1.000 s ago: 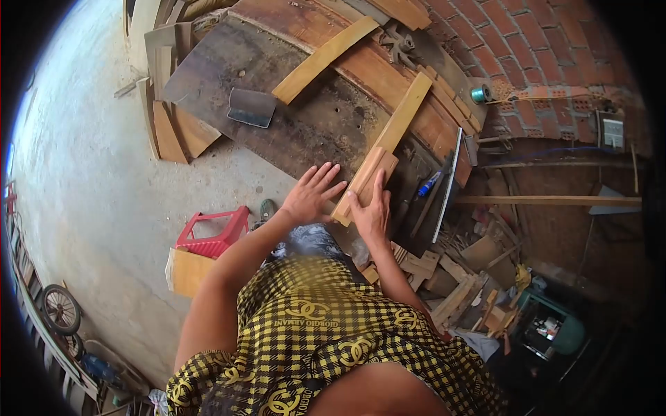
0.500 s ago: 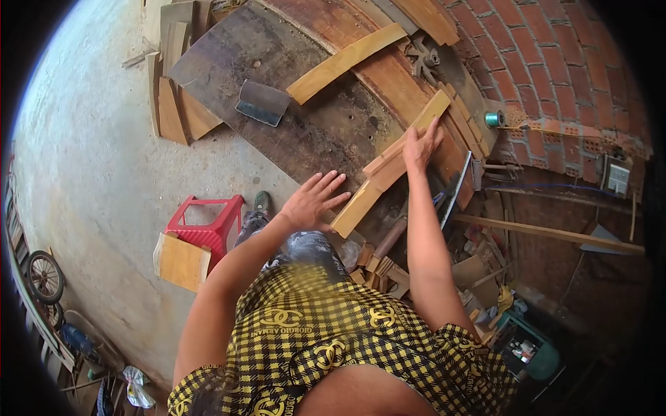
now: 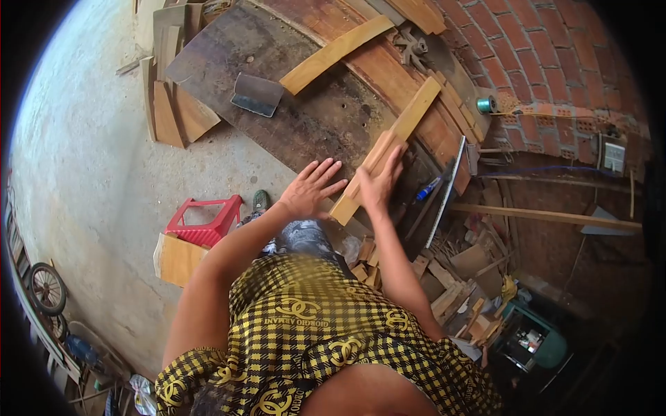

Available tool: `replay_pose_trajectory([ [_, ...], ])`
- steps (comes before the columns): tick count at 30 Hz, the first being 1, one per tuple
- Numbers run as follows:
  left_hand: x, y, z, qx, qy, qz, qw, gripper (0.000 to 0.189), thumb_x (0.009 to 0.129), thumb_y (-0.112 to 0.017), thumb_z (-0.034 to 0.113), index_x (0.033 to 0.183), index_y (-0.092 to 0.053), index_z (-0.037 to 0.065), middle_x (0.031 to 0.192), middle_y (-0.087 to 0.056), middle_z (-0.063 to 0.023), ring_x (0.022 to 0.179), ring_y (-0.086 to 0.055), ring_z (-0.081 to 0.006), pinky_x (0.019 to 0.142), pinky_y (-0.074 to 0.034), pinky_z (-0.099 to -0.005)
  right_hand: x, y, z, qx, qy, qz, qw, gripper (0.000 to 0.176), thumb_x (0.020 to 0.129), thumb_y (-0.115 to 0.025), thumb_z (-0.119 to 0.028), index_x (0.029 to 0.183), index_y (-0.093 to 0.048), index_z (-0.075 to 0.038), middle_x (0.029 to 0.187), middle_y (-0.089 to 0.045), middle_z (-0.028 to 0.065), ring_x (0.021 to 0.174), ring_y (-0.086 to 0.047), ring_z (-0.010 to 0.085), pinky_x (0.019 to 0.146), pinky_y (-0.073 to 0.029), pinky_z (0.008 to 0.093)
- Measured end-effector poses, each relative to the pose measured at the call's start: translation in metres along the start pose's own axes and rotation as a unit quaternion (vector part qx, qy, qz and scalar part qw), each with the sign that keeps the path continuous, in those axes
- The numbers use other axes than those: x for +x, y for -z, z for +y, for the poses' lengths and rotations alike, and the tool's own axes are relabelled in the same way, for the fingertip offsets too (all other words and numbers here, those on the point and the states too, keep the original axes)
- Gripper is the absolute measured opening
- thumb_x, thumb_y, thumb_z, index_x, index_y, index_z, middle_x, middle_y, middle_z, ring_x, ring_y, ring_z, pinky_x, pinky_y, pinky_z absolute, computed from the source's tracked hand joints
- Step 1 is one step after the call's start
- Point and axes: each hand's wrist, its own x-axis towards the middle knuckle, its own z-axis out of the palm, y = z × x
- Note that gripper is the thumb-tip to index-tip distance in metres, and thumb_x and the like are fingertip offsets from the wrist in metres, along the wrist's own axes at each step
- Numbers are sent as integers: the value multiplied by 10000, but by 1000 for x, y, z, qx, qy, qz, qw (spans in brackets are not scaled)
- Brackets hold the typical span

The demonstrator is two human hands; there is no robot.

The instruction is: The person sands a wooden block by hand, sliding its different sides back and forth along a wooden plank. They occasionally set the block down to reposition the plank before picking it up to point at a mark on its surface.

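A long light wooden strip lies diagonally on the dark worktable. On top of it sits a shorter wooden block, gripped along its right side by my right hand, thumb on the near end. My left hand lies with fingers spread on the table's near edge, close to the strip's near end. Left of the far end of the strip, a curved wooden piece lies across the table, and a dark curved sheet piece rests beside that.
A red plastic stool stands on the floor at left, near a wooden board. Boards lean at the table's far left. A metal straightedge, a blue-handled tool and wood scraps are at right. A brick wall rises beyond.
My right hand has moved down and left along the strip, and the short block now sits nearer the strip's middle and near end. My left hand has barely moved.
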Motion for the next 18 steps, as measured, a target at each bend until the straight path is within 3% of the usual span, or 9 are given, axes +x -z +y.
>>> replay_pose_trajectory([
  [4, 0, 1, 1, -19, 7, 6, 1000, 985, 713, -701, 641, 1530, -317, 248, 1629, -151, -124, 1507, -129, -295, 1218, -101, -453, -37, 8, -6, -7, -20, -41, 999, 962, 777, -690, -199, 1536, -135, 3, 1501, -222, 324, 1386, -273, 474, 1147, -269, 498],
  [7, -1, -2, -1, 0, 2, 14, 1000, 1039, 674, -635, 727, 1538, -297, 260, 1631, -143, -137, 1505, -136, -315, 1214, -113, -453, -19, 6, 1, -18, 24, -29, 999, 939, 794, -672, -201, 1538, -136, -1, 1500, -211, 334, 1386, -267, 483, 1144, -266, 508],
  [10, 0, -3, -2, -6, 3, 15, 1000, 1038, 679, -626, 732, 1540, -292, 259, 1631, -143, -138, 1504, -139, -318, 1212, -117, -455, 32, 7, 18, -47, 40, -12, 998, 929, 803, -656, -213, 1539, -130, -2, 1493, -207, 355, 1381, -267, 495, 1146, -266, 503],
  [11, 0, 0, -2, -55, 0, 15, 998, 993, 699, -718, 614, 1519, -332, 211, 1621, -171, -149, 1500, -153, -326, 1204, -139, -467, 57, 6, 25, -52, 31, 2, 998, 928, 808, -650, -228, 1540, -126, -1, 1489, -207, 365, 1380, -265, 501, 1149, -263, 497],
  [16, 2, -2, -2, -54, 11, -4, 998, 1007, 690, -692, 654, 1524, -325, 224, 1626, -163, -139, 1504, -146, -319, 1206, -137, -460, 171, 17, 49, -41, -42, 1, 998, 962, 800, -659, -312, 1560, -118, -73, 1500, -178, 395, 1406, -223, 512, 1164, -247, 472],
  [18, 3, -2, -2, -43, 24, -23, 999, 1028, 688, -657, 697, 1544, -279, 273, 1633, -146, -125, 1506, -144, -306, 1207, -123, -457, 213, 18, 64, -57, -52, 14, 997, 966, 795, -661, -331, 1564, -124, -100, 1507, -165, 398, 1413, -210, 510, 1165, -245, 467],
])
